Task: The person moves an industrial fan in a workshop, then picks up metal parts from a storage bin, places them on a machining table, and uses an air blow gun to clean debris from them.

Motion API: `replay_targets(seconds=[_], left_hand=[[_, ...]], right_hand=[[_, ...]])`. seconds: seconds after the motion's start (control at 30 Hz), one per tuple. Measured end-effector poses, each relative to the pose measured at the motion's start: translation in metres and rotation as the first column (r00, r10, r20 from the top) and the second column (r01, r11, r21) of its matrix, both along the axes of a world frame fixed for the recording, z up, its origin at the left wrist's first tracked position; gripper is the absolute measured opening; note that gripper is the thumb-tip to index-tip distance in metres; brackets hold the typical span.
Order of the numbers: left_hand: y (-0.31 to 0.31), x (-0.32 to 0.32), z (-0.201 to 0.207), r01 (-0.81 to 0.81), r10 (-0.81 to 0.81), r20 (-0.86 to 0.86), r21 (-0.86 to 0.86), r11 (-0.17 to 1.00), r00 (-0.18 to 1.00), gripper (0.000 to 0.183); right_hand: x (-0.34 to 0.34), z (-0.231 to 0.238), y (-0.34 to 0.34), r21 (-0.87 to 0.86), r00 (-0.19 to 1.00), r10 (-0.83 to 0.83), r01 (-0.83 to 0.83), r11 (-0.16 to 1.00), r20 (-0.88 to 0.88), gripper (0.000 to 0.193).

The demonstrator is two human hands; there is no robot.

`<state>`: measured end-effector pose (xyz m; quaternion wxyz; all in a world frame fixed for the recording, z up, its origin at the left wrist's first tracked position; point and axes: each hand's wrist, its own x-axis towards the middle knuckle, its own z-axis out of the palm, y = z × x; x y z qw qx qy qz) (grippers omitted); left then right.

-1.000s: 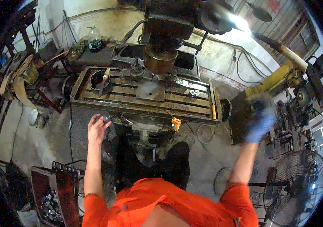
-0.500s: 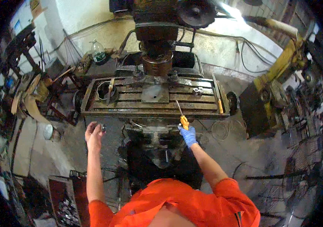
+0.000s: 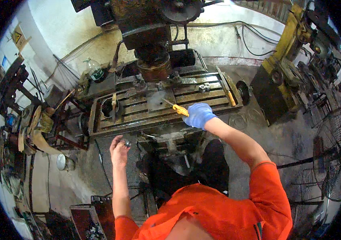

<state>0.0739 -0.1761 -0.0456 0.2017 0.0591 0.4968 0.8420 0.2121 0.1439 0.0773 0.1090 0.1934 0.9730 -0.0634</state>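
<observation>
My left hand (image 3: pixel 119 151) is bare and holds a small dark metal part (image 3: pixel 127 143) between its fingers, in front of the machine table's near left edge. My right hand (image 3: pixel 200 116), in a blue glove, is closed around a yellow-handled tool (image 3: pixel 180 110) with a thin metal shaft; its exact kind is unclear. The shaft points left toward a flat grey metal plate (image 3: pixel 156 105) with a dark hole, lying on the slotted milling machine table (image 3: pixel 134 110). Above the plate hangs the machine's round spindle head (image 3: pixel 153 69). Whether the tool's tip touches the plate I cannot tell.
A dark round container (image 3: pixel 107 108) with a brush-like tool across it stands at the table's left. On the right lie a small metal piece (image 3: pixel 204 87) and a yellow-handled file-like tool (image 3: pixel 231 98). A fan (image 3: pixel 332 160) stands farther right, a metal bucket (image 3: pixel 61 162) on the left floor.
My right hand has moved forward over the table, and the tool now points left toward the plate instead of up. The whole view has shifted and tilted. My left hand still holds the small part.
</observation>
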Motion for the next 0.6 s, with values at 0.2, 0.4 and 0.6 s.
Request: replay_targets(seconds=[0.2, 0.4, 0.6], left_hand=[[0.048, 0.017, 0.038, 0.039, -0.084, -0.167, -0.254, 0.966, 0.982, 0.028], [0.099, -0.014, 0.046, -0.193, -0.314, -0.655, -0.581, 0.791, 0.687, 0.027], [0.171, -0.043, 0.057, -0.314, -0.431, -0.778, -0.594, 0.74, 0.457, 0.022]], right_hand=[[-0.063, -0.017, 0.023, -0.036, 0.995, -0.101, 0.1, 0.994, -0.014, 0.031], [-0.043, -0.021, 0.015, -0.131, 0.996, -0.079, 0.074, 0.989, -0.033, 0.035], [0.049, -0.001, 0.026, -0.307, 0.988, 0.139, -0.153, 0.939, -0.064, 0.051]])
